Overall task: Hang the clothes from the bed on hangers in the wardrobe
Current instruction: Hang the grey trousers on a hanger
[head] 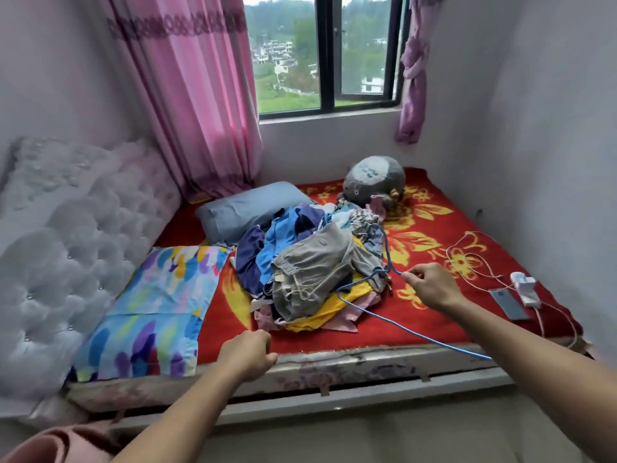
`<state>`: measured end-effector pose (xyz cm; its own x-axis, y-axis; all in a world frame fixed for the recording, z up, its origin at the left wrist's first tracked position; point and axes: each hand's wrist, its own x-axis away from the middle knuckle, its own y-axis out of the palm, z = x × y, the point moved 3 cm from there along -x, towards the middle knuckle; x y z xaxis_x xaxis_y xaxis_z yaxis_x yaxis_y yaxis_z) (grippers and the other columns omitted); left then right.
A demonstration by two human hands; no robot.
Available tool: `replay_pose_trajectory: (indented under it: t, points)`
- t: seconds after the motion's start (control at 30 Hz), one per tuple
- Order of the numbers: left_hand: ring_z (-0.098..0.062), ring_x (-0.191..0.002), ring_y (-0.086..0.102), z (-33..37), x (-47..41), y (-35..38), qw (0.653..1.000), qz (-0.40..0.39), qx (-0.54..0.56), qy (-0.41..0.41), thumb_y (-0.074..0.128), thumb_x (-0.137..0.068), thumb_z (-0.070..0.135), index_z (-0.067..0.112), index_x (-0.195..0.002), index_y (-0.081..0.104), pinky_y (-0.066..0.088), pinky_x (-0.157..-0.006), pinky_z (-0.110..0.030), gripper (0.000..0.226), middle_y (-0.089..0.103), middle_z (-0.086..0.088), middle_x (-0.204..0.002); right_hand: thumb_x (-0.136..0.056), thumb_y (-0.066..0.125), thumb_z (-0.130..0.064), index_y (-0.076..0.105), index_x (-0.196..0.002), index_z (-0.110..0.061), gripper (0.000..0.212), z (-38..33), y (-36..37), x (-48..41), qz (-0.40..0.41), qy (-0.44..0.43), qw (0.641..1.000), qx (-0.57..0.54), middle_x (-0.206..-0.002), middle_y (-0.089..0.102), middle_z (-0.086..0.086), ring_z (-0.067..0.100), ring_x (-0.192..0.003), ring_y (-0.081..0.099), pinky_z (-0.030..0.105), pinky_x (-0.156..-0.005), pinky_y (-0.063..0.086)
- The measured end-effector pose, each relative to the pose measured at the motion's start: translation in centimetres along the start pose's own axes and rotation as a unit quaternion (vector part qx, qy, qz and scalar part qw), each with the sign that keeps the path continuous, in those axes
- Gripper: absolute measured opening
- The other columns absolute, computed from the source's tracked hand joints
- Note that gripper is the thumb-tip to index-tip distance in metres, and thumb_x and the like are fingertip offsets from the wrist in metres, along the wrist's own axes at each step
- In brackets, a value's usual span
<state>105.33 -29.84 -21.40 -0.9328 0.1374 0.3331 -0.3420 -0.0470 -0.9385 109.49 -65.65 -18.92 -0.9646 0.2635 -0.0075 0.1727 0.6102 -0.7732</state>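
clothes (310, 262): a loose heap in the middle of the bed (334, 362), grey trousers (310, 272) on top, blue, yellow and pink garments under and around them. none has been lifted off, so the hanging looks not yet begun.
blue cord (400, 324): it lies across the right side of the heap, crosses itself just beside the trousers, and runs off over the bed's front edge toward the right. draped like this it would likely snag any garment that is lifted, so clearing it seems the step in hand.
right hand (430, 285): over the red blanket (434, 329) just right of the heap, fingers drawn in, thumb and fingertips pinching the cord close to its crossing.
left hand (248, 354): at the bed's front edge, left of the heap, fingers curled. whether it grips the blanket's edge or only rests there cannot be told.
wardrobe and hangers: not in view.
head end: a grey pillow (247, 208) touches the heap's far left side, and a patterned pillow (150, 312) lies nearer the front.
far side: a grey plush toy (374, 180) sits just beyond the heap.
right edge: a phone (509, 304) and a white charger (526, 287) with trailing white leads, well apart from the clothes.
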Motion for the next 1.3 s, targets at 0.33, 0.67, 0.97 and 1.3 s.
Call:
replay_pose_trajectory:
  t: [0.33, 0.67, 0.97, 1.3]
  points:
    - [-0.024, -0.089, 0.06, -0.8, -22.1, -3.7, 0.997, -0.061, -0.007, 0.054, 0.051, -0.087, 0.04, 0.023, -0.084, 0.053, 0.042, -0.069, -0.035, 0.018, 0.062, -0.001, -0.089, -0.092, 0.059, -0.025, 0.058, -0.06, -0.018, 0.033, 3.0, 2.4, -14.7, 0.064, 0.145, 0.986, -0.052, -0.057, 0.058, -0.001, 0.022, -0.06, 0.056, 0.031, -0.053, 0.036]
    - [-0.02, -0.09, 0.062, 5.6, -38.6, 0.5, 0.988, -0.142, -0.017, 0.064, 0.049, -0.086, 0.039, 0.029, -0.079, 0.052, 0.038, -0.061, -0.031, 0.013, 0.063, 0.001, -0.09, -0.085, 0.058, -0.02, 0.061, -0.062, -0.012, 0.024, 14.9, 7.4, -31.5, 0.061, 0.264, 0.961, -0.05, -0.062, 0.061, 0.007, 0.034, -0.077, 0.061, 0.031, -0.062, 0.036]
    - [-0.018, -0.08, 0.06, 8.4, -53.3, 4.8, 0.986, -0.161, 0.034, 0.0, 0.054, -0.091, 0.038, 0.026, -0.089, 0.063, 0.045, -0.066, -0.03, 0.015, 0.065, 0.003, -0.084, -0.089, 0.052, -0.027, 0.069, -0.089, -0.015, 0.02, 23.6, 15.3, -46.0, 0.038, 0.29, 0.956, 0.003, -0.089, 0.069, 0.013, 0.036, -0.089, 0.062, 0.032, -0.068, 0.038]
    - [-0.025, -0.089, 0.062, 3.1, -58.8, 9.2, 0.984, -0.174, 0.008, -0.039, 0.053, -0.088, 0.034, 0.023, -0.09, 0.063, 0.047, -0.068, -0.033, 0.015, 0.068, -0.002, -0.089, -0.084, 0.06, -0.023, 0.066, -0.111, -0.021, 0.028, 30.5, 29.8, -43.1, -0.184, 0.319, 0.924, 0.107, -0.116, 0.067, 0.014, 0.035, -0.109, 0.06, 0.041, -0.09, 0.049]
